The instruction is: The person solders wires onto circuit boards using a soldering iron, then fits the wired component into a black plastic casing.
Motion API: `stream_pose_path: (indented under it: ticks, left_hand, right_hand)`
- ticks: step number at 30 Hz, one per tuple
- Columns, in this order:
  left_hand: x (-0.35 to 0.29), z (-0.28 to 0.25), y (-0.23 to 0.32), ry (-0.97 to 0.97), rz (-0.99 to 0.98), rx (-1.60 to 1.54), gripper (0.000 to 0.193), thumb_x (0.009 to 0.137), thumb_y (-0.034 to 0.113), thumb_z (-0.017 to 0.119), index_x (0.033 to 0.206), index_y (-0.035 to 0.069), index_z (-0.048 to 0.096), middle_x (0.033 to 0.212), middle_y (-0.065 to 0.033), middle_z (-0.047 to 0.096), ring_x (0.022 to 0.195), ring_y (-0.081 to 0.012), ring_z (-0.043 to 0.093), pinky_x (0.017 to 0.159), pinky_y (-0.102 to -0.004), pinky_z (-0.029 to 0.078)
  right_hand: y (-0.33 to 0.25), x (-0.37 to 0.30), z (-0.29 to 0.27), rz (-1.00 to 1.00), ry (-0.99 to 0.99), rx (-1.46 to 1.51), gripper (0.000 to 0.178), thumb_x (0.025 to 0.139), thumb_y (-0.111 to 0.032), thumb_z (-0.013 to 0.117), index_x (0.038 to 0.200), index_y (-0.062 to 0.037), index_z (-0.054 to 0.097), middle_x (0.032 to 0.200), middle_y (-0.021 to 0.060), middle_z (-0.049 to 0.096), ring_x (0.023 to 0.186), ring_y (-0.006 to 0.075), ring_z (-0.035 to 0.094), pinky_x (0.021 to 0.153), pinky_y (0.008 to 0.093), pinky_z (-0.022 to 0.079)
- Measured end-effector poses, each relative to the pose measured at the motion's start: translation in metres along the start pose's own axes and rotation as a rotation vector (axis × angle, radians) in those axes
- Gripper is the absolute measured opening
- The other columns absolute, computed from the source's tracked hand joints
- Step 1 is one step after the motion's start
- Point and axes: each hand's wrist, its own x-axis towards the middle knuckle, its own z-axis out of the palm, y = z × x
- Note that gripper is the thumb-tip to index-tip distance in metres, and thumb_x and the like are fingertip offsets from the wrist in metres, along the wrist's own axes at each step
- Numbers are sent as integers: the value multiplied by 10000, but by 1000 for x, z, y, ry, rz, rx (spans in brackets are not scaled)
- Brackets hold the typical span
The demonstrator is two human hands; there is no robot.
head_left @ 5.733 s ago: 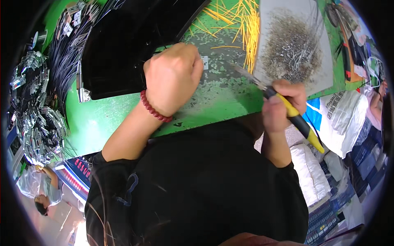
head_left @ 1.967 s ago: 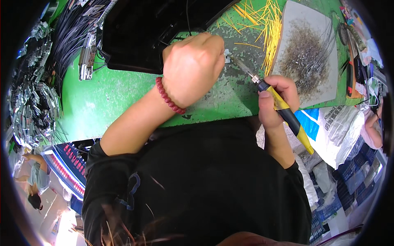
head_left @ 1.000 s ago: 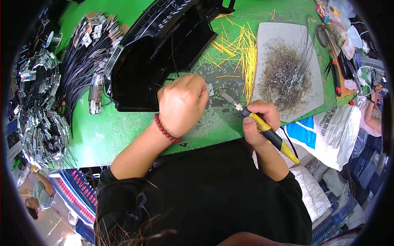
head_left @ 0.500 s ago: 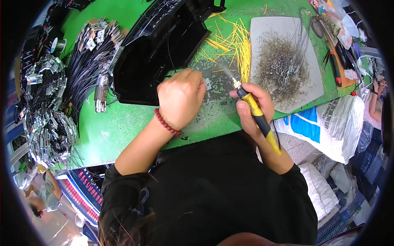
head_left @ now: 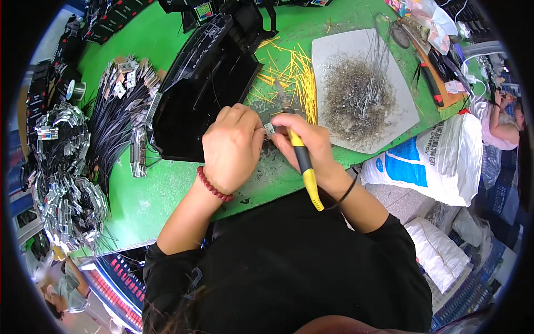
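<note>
My right hand (head_left: 312,146) grips a yellow and black soldering iron (head_left: 303,158), its tip pointing away from me over the bench. My left hand (head_left: 232,146), with a red bead bracelet on the wrist, is closed with its fingers curled down. What it holds is hidden. Between the fingertips of both hands shows a small silvery metal piece (head_left: 270,128); which fingers bear it I cannot tell. Just beyond my left hand lies a black plastic housing (head_left: 192,114), its hollow side showing.
Yellow thin tubes (head_left: 303,83) lie beside a grey board (head_left: 409,111) strewn with solder crumbs and wires. Left are bundled black cables (head_left: 105,125), metal connectors (head_left: 72,206) and a solder spool (head_left: 75,90). Red-handled pliers (head_left: 431,86) and a white sack (head_left: 445,161) are right.
My right hand has brought the soldering iron left, close to my left hand, and its fingers now reach the small metal piece. The whole view has shifted slightly.
</note>
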Motion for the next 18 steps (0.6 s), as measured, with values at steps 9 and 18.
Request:
stream_pose_path:
  ticks: [9,18]
  left_hand:
    - [6,0,-9,-118,45,-117,208,726,92,725,877,59,586,795,-104,628,728,-314,635,646,-400,507]
    - [4,3,-11,-232,17,-191,221,690,5,729,883,33,625,821,-129,634,748,-327,636,653,-395,510]
  right_hand:
    - [12,26,-13,75,-49,111,303,803,60,664,1063,-85,604,678,10,550,593,77,522,553,231,439]
    - [19,9,-2,-70,103,-40,303,768,38,706,1036,-78,626,785,94,664,616,210,644,545,289,499]
